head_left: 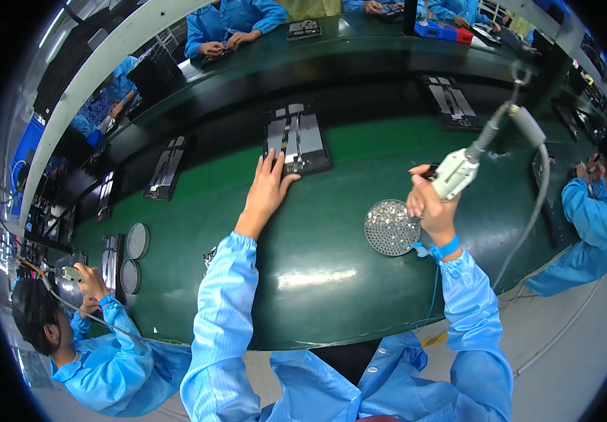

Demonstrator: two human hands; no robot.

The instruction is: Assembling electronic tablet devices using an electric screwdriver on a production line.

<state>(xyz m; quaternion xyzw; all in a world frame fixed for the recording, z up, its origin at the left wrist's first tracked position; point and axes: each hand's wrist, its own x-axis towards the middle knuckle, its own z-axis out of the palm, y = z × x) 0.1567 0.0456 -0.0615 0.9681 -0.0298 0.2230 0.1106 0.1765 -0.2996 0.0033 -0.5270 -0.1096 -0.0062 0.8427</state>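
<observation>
My left hand (267, 191) reaches forward, fingers spread, with its fingertips on the near left edge of an opened tablet (307, 135). Grey battery panels and a dark strip show inside this tablet. In my right hand (430, 202) is an electric screwdriver (456, 174) with a pale body, hung from above by a coil and a grey cable. Its tip is hidden by my fingers, right at the edge of a round, perforated dish (391, 243). Small silvery pieces (390, 212) lie in the dish, too small to name. A blue band (448, 247) circles my right wrist.
Other opened tablets lie at the far right (451, 103) and on the left (168, 169) of the green bench (317, 239). Two round dishes (137, 241) sit near a co-worker (99, 337) at left. Another co-worker (595, 211) sits at right. A cable (539, 204) hangs beside my right arm.
</observation>
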